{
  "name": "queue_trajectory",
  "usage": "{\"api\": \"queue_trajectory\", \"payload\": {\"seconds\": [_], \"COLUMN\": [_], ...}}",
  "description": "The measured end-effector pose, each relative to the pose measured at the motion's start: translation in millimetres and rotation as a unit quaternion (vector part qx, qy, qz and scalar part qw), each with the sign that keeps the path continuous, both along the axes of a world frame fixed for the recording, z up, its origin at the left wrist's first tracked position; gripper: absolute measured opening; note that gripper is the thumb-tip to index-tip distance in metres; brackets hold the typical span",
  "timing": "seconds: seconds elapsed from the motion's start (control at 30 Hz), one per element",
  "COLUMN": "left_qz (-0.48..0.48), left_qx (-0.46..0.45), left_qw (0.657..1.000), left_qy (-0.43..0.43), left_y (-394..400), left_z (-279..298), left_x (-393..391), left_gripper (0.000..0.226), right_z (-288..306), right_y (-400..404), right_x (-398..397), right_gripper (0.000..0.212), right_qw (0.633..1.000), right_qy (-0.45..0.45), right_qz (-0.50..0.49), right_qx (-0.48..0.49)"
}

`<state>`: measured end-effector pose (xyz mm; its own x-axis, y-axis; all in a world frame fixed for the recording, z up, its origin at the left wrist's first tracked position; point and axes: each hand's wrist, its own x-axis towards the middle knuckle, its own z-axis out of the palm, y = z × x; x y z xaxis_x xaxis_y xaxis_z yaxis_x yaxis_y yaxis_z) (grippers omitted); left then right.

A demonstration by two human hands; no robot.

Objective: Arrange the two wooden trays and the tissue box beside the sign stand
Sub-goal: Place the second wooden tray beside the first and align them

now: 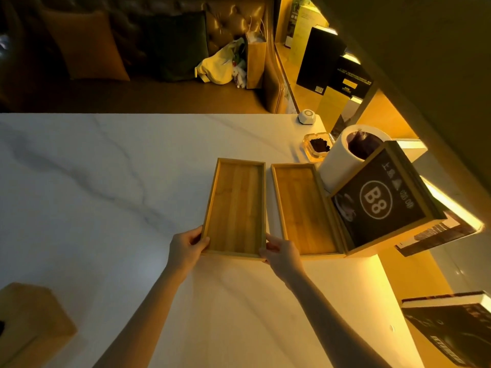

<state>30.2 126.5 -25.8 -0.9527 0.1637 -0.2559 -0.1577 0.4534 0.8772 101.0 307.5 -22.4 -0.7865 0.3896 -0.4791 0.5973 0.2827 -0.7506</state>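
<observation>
The left hand [186, 249] and right hand [283, 254] are gripping the near corners of the left wooden tray [236, 208], fingers curled over its rim, as it is lying flat on the marble table [106, 181]. Just beyond the right hand's outer side, the second wooden tray [303, 208] is sitting parallel, touching the sign stand [382, 200]. Far off to the left hand's near side, the tissue box [29, 322] is standing well apart.

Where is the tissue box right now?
The wooden tissue box sits at the near left corner of the table, far from both trays and the sign stand on the right.
</observation>
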Motion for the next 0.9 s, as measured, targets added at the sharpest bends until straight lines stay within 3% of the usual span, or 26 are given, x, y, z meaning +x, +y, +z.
{"api": "queue_trajectory", "payload": {"seconds": [0.27, 0.9], "left_qz": [-0.003, 0.004], "left_qx": [-0.028, -0.067], "left_qw": [1.000, 0.998], "left_qy": [-0.009, 0.005], "left_y": [8, 16], "left_z": [-11, -39], "left_x": [-14, -21], "left_gripper": [0.027, 0.037], "right_z": [-14, -29], "right_y": [4, 5], "right_x": [-8, -13], "right_gripper": [0.039, 0.037], "right_qw": [0.999, 0.998], "right_qy": [-0.009, -0.008], "right_qz": [-0.025, -0.032], "right_qx": [-0.018, 0.051]}}
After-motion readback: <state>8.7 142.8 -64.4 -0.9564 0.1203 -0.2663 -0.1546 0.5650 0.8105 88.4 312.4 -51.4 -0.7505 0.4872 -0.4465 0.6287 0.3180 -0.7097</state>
